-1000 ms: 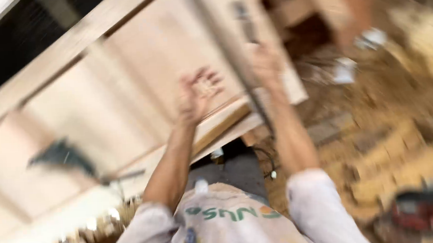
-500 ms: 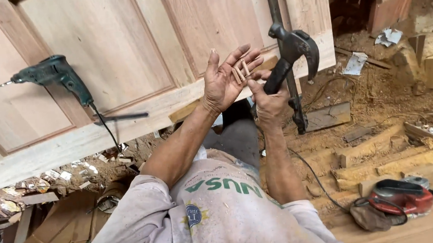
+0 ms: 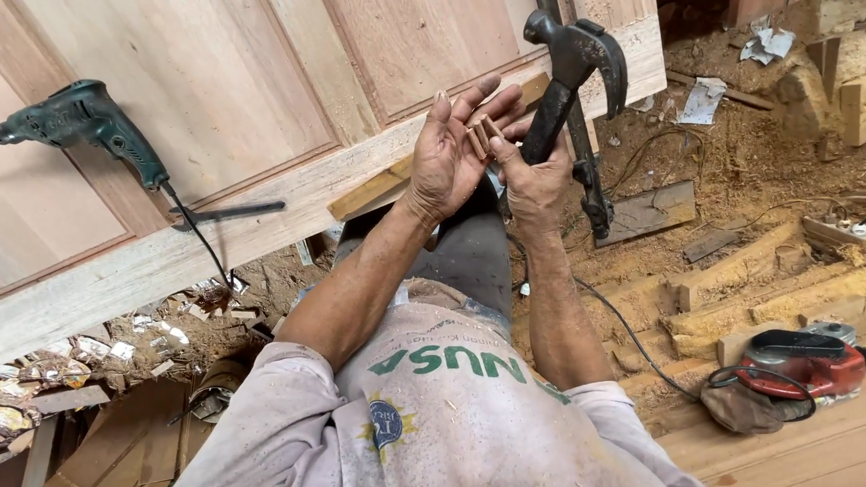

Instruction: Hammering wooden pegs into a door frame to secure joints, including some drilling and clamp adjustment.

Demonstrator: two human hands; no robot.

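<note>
**Small wooden pegs in the palm, hammer in the other fist**

Left hand (image 3: 452,152): palm up, fingers spread wide and slightly curled, cradling a few short pale wooden pegs (image 3: 482,135). Pegs are squarish in section, rough-sawn, lying side by side at the base of the fingers. Exact count hard to tell.

Right hand (image 3: 534,177): wrapped around the dark handle of a black steel claw hammer (image 3: 577,59), head up, curved claw pointing right. Metal looks worn and dull. The right thumb and fingertip reach over to touch the pegs in the left palm.

Both hands sit just in front of a large panelled wooden door (image 3: 275,113) lying flat, light reddish timber with raised frames and smooth planed faces; its lower rail is paler and rougher.

On the door: a dark green electric drill (image 3: 80,120) with a thin bit, black cord trailing off the edge. A long dark metal bar clamp (image 3: 577,144) crosses the door edge behind the hammer.

Ground: sawdust, offcuts, scraps of paper. Lower right, a red and black power sander (image 3: 801,361) on bare planks.
</note>
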